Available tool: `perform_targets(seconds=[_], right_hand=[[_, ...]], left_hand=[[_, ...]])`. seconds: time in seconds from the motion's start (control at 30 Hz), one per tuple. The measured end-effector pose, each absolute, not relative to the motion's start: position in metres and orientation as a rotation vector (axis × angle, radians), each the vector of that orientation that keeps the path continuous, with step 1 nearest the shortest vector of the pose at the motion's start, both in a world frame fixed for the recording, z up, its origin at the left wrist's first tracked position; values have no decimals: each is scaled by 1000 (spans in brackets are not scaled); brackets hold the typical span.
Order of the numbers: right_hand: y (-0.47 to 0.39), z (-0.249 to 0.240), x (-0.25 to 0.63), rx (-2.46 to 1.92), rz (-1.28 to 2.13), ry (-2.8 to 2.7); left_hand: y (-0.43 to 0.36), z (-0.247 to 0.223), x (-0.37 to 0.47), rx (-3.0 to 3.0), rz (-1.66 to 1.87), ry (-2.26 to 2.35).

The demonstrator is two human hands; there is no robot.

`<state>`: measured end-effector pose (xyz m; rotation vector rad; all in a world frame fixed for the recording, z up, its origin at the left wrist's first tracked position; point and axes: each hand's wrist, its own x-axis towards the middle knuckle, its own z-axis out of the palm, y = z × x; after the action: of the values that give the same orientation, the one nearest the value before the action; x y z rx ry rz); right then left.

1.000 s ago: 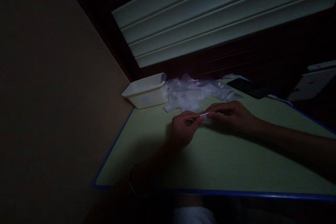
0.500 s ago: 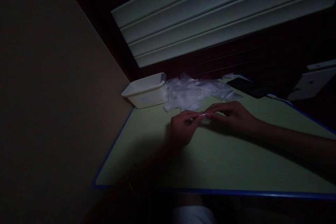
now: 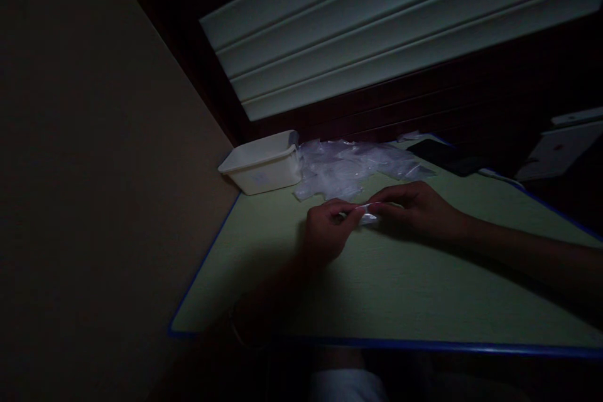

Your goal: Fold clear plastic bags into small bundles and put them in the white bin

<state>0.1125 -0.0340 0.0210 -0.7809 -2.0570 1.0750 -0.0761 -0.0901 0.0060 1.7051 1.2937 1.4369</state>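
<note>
A small clear plastic bag (image 3: 369,217) is stretched between my two hands, above the middle of the pale green table. My left hand (image 3: 328,229) pinches its top edge from the left, thumb against fingers. From the other side my right hand (image 3: 414,208) grips the same edge between thumb and fingertips. The bag hangs a little below the fingers and catches the light. Whether anything is inside it I cannot tell. Just beyond my hands lies a heap of clear plastic bags (image 3: 336,173).
A white plastic tub (image 3: 268,169) stands at the table's back left corner, beside the heap. A dark flat object (image 3: 445,157) with a pale cable lies at the back right. Blue edging runs around the green table (image 3: 424,301); a wall rises on the left.
The small bag between my hands has tilted, so more of its shiny face shows below the fingers. Both hands stay almost in place. A raised part of the heap has sunk lower.
</note>
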Motion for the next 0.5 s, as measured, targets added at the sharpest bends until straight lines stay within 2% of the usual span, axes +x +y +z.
perform_targets(seconds=[0.17, 0.5], right_hand=[[-29, 18, 113, -859, 1258, -1901], [-30, 15, 109, -820, 1556, -1822]], left_hand=[[-86, 4, -78, 1424, 1351, 1300], [-83, 5, -78, 1344, 1381, 1264]])
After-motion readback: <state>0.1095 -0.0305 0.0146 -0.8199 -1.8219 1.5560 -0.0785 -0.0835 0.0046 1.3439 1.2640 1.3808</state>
